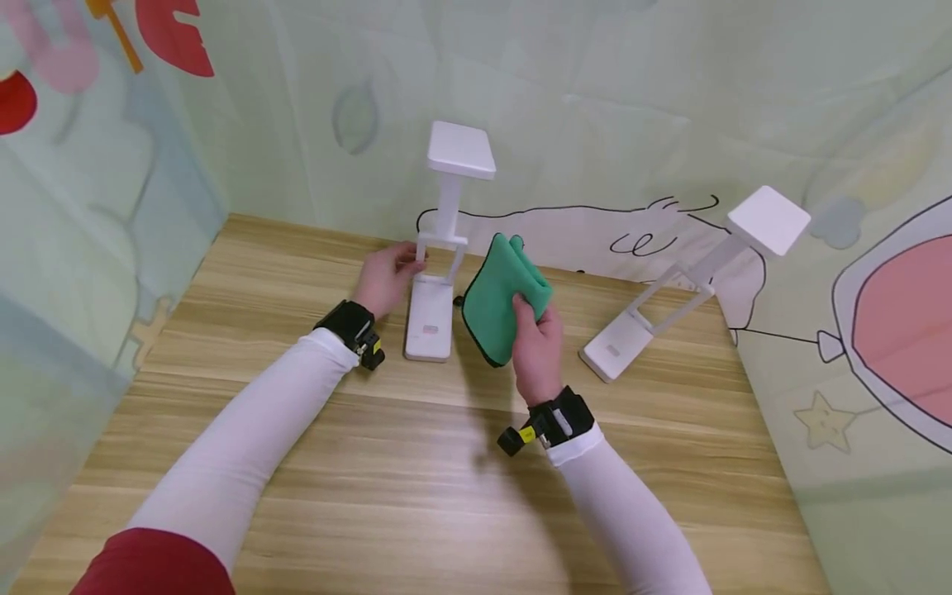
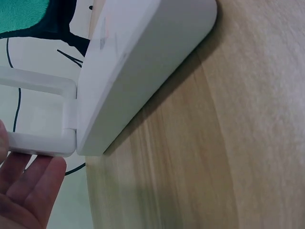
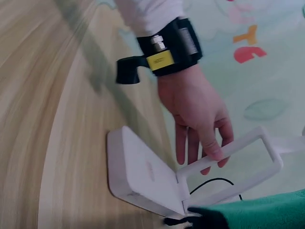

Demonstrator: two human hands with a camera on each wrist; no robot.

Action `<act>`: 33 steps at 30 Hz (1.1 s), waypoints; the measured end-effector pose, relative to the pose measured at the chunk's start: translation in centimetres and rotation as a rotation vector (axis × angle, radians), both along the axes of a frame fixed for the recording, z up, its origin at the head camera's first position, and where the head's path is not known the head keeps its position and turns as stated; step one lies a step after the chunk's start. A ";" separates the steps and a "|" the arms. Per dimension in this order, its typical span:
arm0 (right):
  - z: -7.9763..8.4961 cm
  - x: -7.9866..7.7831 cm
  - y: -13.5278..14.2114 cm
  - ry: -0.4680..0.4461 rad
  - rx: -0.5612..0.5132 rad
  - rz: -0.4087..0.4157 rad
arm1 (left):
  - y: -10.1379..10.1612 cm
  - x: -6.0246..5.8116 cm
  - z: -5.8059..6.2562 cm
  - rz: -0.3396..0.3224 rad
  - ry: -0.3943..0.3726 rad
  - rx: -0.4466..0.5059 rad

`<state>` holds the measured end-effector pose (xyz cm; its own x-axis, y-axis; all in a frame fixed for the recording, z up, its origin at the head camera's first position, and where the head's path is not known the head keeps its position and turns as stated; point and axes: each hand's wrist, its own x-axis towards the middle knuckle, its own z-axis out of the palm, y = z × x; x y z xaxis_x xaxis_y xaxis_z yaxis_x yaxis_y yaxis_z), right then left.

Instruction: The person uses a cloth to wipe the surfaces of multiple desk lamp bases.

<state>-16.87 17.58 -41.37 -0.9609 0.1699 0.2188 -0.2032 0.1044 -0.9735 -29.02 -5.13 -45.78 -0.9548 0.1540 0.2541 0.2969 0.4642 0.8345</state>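
My left hand (image 1: 383, 279) pinches one side bar of the folding frame on a white desk lamp (image 1: 430, 318). In the right wrist view, the thumb of that left hand (image 3: 195, 105) lies on the bar and the fingers pass behind it. The lamp stands upright, its square head raised over the base. Just right of it, my right hand (image 1: 537, 351) grips a folded green cloth (image 1: 491, 310) with black edging, thumb on the near face. A black loop on the cloth (image 3: 267, 212) hangs close to the lamp's hinge; whether they touch, I cannot tell.
A second white desk lamp (image 1: 617, 345) stands to the right, turned at an angle. Both lamps are on a wood-grain table (image 1: 387, 496). Printed fabric (image 1: 595, 99) rises behind the table and along its sides.
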 end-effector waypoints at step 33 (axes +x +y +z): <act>-4.6 -2.8 -5.6 0.115 1.375 0.526 | -0.2 -1.4 1.1 -0.173 0.057 -0.249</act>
<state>-19.70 12.00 -46.01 -0.8114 -0.5844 -0.0072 -0.5770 0.8030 -0.1492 -30.45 -5.29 -44.71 -0.8943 0.3771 0.2409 0.4326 0.5905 0.6813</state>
